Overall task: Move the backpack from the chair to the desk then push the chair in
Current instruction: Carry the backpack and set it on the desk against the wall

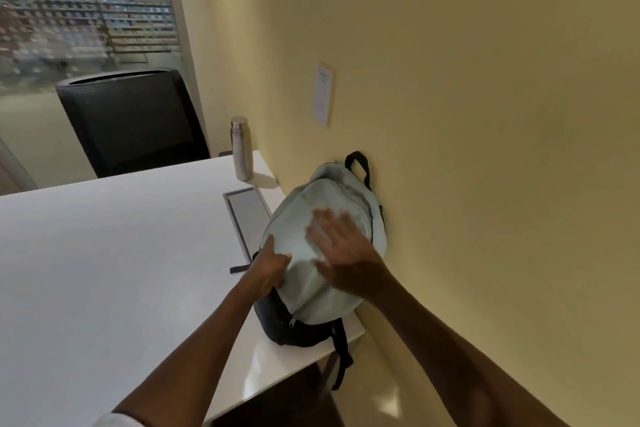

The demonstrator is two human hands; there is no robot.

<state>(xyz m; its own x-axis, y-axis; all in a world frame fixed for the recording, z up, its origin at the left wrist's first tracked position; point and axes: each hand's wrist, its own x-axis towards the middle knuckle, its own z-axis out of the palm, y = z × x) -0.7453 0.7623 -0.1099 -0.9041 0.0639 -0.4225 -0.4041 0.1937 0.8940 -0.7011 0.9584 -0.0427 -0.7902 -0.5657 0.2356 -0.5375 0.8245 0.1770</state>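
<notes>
A pale green backpack (323,215) with a dark base and black straps lies on the white desk (104,270), leaning against the yellow wall at the desk's right edge. My left hand (268,265) grips its left side, thumb on the front panel. My right hand (341,251) is blurred, fingers spread, flat on or just over the front of the pack. One black strap hangs over the near desk edge. A black mesh chair (131,121) stands at the far side of the desk. The chair the pack came from is out of sight.
A steel water bottle (241,149) stands upright at the desk's far right corner. A grey cable hatch (247,215) is set into the desktop beside the backpack. A white notice (323,94) hangs on the wall. A glass partition is behind the black chair.
</notes>
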